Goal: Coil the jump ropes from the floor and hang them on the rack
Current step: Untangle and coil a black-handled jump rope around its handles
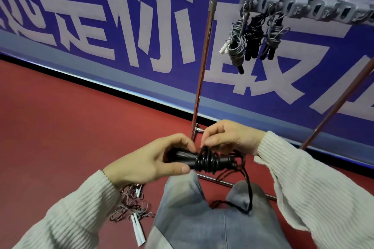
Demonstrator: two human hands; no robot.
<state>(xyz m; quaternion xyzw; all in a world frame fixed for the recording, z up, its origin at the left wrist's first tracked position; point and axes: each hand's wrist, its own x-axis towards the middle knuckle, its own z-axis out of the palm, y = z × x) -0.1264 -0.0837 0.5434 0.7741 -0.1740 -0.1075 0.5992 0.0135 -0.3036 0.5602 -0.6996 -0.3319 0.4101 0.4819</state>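
Jump ropes at three sites, noted left to right

Floor, lower left: loose rope (129, 202), grey cord in a tangled heap on the red floor (60, 127), white handles (137, 230) lying side by side at its near edge. It sits just beside the person's denim-clad left knee (182, 190)

Centre, above the knees: left hand (149, 163) grips the black handles (182, 157) of a black rope (208, 160), fingers curled over the top, thumb along the underside. Handles held level, pointing right. Cord already wound in several tight turns round the handles' middle

Right hand (228, 137) directly above the winding, fingertips (204, 144) pinching a strand of the black cord where it meets the coil. Narrow pinch, fingers bent downward. Remaining slack hangs from the right end of the bundle, trailing down across the right knee (247, 194) in a long loop. Both sleeves are ribbed, off-white

Behind the hands: chrome rack (202, 70), upright post rising from a foot on the floor, low rail running right behind the knees. Blue wall (101, 16) with large pale characters behind it

Upper right: top bar of rack carries a grey row of hooks (303, 9). Three coiled ropes (255, 36) hang from the leftmost hooks, close together: grey with white handles, black, grey with black handles. Hooks further right are blurred; cannot tell their contents
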